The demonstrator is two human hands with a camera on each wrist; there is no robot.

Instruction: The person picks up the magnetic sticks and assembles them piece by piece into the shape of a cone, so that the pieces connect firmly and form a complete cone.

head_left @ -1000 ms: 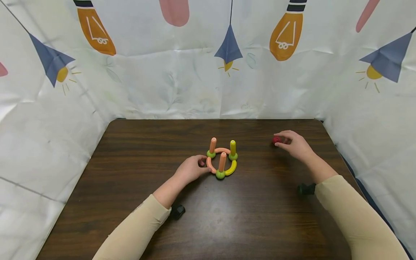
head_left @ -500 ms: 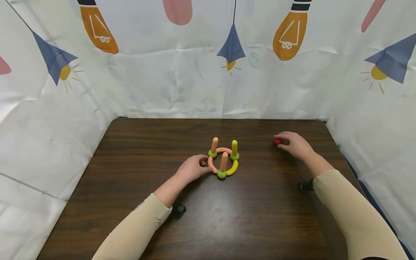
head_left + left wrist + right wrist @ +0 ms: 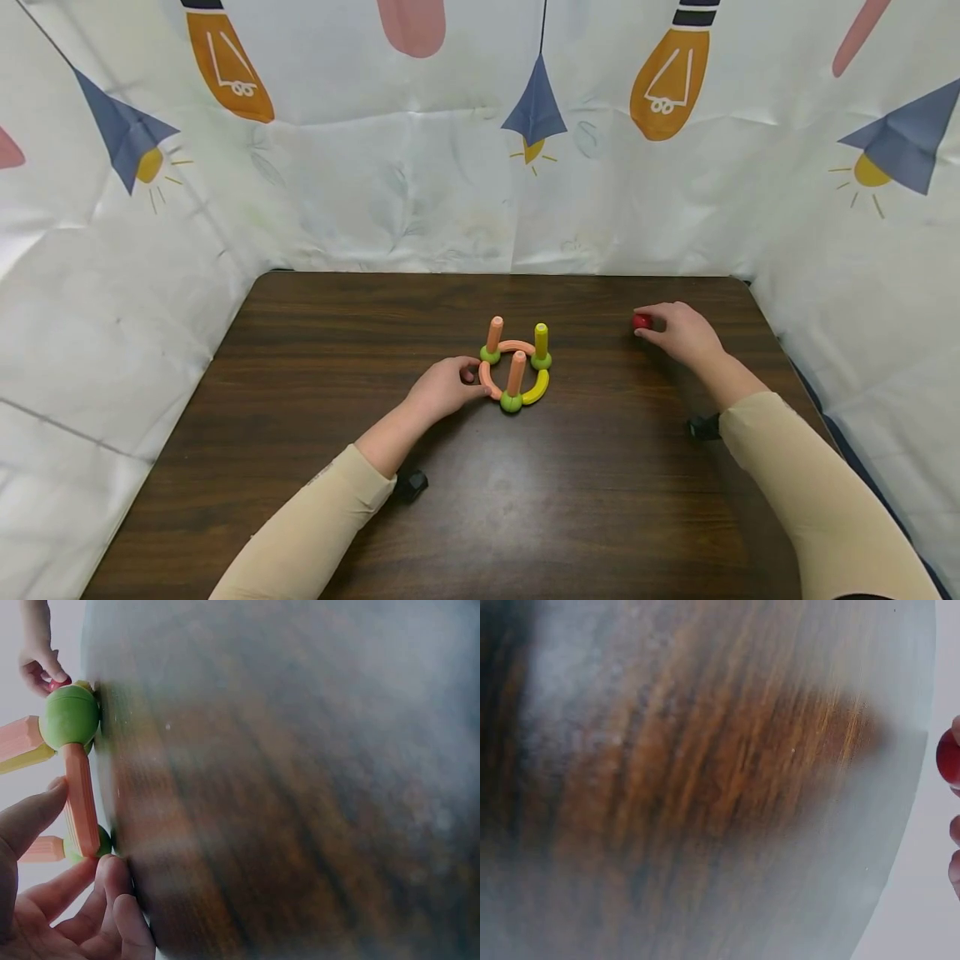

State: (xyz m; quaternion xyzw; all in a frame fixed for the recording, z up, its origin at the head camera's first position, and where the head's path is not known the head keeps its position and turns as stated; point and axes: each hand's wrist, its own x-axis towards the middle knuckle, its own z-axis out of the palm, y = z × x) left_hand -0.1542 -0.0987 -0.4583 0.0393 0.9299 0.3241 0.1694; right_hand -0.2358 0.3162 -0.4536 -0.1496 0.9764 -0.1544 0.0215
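A small ring-shaped toy structure sits mid-table, made of curved orange and yellow pieces joined by green balls. Orange and yellow sticks stand upright from those balls. My left hand holds the ring's left side; in the left wrist view its thumb lies against the curved orange piece, and the fingertips meet that piece's near end beside a green ball. Far to the right, my right hand pinches a red ball between thumb and fingers. The right wrist view catches only part of the red ball and some fingertips.
The dark wooden table reaches back to a white curtain printed with lamps and bulbs, which also hangs on both sides. A black device is at the left wrist, another dark device at the right.
Against the table, the toy structure and left hand look unmoved. The right hand keeps hold of the red ball, with only a slight shift. The head view has shifted slightly.
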